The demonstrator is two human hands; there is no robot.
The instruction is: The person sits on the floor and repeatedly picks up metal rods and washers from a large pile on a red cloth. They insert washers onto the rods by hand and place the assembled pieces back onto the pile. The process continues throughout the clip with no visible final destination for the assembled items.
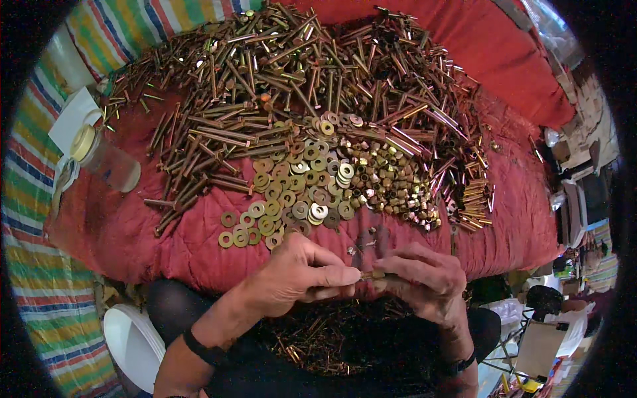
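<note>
My left hand (295, 275) and my right hand (423, 275) meet in front of the red padded surface, both closed in a pinch. A small brass-coloured metal piece (377, 273) sits in the fingertips of my right hand. The left thumb and fingers press together at its other end, hiding whatever they grip. Just beyond my left hand lie flat brass-coloured washers (292, 192), loosely spread. Behind my right hand is a heap of small brass-coloured nuts (391, 182). Long bolts (219, 132) are piled farther back.
A clear jar with a cream lid (109, 159) leans at the left. More metal pieces (318, 348) lie low between my legs. White stacked plastic (133, 345) stands at the lower left. Striped sheeting (40, 252) lines the left side, red cloth (491, 53) the back right.
</note>
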